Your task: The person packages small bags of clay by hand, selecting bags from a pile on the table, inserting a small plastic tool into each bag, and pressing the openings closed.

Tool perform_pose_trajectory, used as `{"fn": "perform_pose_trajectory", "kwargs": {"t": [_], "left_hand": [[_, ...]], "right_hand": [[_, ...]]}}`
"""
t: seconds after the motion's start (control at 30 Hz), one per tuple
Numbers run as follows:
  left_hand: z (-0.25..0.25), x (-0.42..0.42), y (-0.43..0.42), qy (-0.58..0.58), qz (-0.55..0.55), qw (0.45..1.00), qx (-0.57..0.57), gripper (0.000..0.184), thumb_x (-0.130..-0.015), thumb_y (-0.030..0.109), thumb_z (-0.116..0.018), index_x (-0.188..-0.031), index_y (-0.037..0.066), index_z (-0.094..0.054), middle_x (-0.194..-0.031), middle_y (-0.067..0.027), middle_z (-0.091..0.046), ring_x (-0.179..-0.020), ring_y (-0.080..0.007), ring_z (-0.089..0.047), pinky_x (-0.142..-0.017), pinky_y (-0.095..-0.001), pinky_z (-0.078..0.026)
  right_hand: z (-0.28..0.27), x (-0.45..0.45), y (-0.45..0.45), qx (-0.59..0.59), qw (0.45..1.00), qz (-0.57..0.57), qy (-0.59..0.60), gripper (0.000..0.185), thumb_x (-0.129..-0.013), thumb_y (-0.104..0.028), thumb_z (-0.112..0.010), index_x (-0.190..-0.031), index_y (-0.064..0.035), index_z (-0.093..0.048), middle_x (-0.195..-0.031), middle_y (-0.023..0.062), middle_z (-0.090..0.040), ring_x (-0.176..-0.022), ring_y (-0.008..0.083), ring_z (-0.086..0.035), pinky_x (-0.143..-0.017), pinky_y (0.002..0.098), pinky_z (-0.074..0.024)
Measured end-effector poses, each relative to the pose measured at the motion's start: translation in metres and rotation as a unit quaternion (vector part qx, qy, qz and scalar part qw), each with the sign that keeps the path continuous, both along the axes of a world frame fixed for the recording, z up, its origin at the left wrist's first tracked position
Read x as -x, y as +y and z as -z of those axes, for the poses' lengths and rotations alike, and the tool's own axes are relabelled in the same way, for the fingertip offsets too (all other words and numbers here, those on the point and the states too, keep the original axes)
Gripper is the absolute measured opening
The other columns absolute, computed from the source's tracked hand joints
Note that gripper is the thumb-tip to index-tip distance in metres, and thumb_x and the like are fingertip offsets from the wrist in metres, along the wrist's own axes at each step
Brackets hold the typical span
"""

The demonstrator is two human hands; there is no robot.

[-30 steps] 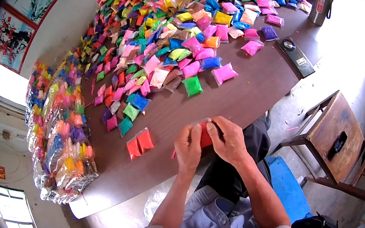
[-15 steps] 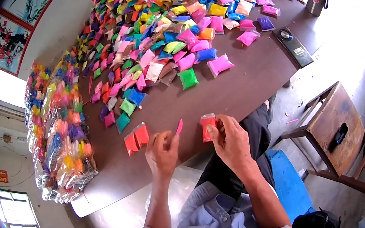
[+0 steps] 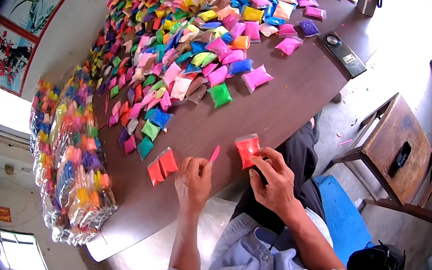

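Observation:
My left hand (image 3: 194,180) is closed over the table's near edge, with a slim pink plastic stick (image 3: 215,153) poking up from its fingers. To its right, a small clear packet with red filling (image 3: 247,149) lies on the tabletop. The fingertips of my right hand (image 3: 274,182) touch that packet's right edge, while the thumb is spread apart below. Left of my left hand, two red packets (image 3: 162,166) lie side by side.
A big heap of coloured packets (image 3: 185,37) covers the far side of the brown table (image 3: 216,129). Bundled bags of packets (image 3: 74,181) stand at left. A black device (image 3: 343,54) and a flask (image 3: 368,2) sit near the right edge. A wooden stool (image 3: 393,149) stands beyond.
My right thumb has come off the red packet, whose front now shows more fully and sits slightly higher. My left hand has turned a little, still with the pink stick.

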State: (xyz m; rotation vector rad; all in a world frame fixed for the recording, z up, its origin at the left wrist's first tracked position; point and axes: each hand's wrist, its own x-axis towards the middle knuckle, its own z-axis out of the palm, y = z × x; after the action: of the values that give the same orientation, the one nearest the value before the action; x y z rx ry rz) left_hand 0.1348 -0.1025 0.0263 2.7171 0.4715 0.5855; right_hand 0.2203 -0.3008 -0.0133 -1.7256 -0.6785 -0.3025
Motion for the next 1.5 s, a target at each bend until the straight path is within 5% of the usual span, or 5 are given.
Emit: {"fn": "perform_pose_trajectory", "kwargs": {"t": [0.1, 0.27, 0.37, 0.87, 1.5], "left_hand": [[0.0, -0.002, 0.001, 0.018, 0.016, 1.0, -0.005, 0.011, -0.093, 0.009, -0.073, -0.098, 0.005, -0.064, -0.089, -0.0114, -0.063, -0.082, -0.0327, -0.065, -0.071, -0.0445, -0.051], [-0.017, -0.004, -0.023, 0.03, 0.056, 0.986, 0.155, 0.013, -0.097, 0.008, -0.069, -0.108, 0.003, -0.064, -0.092, -0.0164, -0.067, -0.083, -0.038, -0.068, -0.07, -0.0455, -0.054], [-0.019, -0.021, -0.042, 0.007, 0.123, 0.985, 0.121, 0.013, -0.098, 0.007, -0.068, -0.111, 0.003, -0.066, -0.095, -0.0158, -0.069, -0.086, -0.0382, -0.07, -0.072, -0.0447, -0.055], [-0.021, -0.056, -0.009, 0.034, 0.097, 0.994, 0.031, 0.011, -0.094, 0.005, -0.071, -0.104, 0.002, -0.074, -0.094, -0.0161, -0.071, -0.08, -0.0352, -0.07, -0.07, -0.0416, -0.055], [-0.031, -0.066, -0.026, 0.055, 0.16, 0.983, 0.066, 0.007, -0.094, 0.009, -0.07, -0.098, 0.003, -0.072, -0.09, -0.0138, -0.07, -0.081, -0.0345, -0.07, -0.069, -0.0412, -0.054]], "right_hand": [[0.011, -0.003, 0.003, 0.012, 0.999, 0.002, -0.031, 0.037, -0.078, 0.005, -0.075, -0.113, -0.0074, -0.072, -0.12, 0.0141, -0.065, -0.083, 0.0252, -0.072, -0.071, 0.0334, -0.0589], [0.013, -0.004, 0.001, 0.034, 0.997, -0.005, -0.069, 0.044, -0.074, 0.007, -0.074, -0.116, -0.0084, -0.073, -0.123, 0.0127, -0.066, -0.092, 0.0274, -0.072, -0.077, 0.0351, -0.0604], [0.013, -0.005, 0.001, 0.036, 0.996, -0.011, -0.078, 0.047, -0.072, 0.008, -0.074, -0.117, -0.008, -0.072, -0.123, 0.0124, -0.066, -0.096, 0.0291, -0.071, -0.079, 0.036, -0.0601], [0.013, -0.006, -0.001, 0.053, 0.995, -0.028, -0.078, 0.043, -0.075, 0.005, -0.072, -0.116, -0.0065, -0.071, -0.121, 0.0107, -0.066, -0.094, 0.0292, -0.069, -0.078, 0.0354, -0.0578], [0.019, -0.008, -0.001, 0.05, 0.993, -0.023, -0.108, 0.046, -0.07, 0.003, -0.07, -0.114, -0.0074, -0.071, -0.12, 0.0093, -0.067, -0.089, 0.0258, -0.068, -0.078, 0.0334, -0.0569]]}}
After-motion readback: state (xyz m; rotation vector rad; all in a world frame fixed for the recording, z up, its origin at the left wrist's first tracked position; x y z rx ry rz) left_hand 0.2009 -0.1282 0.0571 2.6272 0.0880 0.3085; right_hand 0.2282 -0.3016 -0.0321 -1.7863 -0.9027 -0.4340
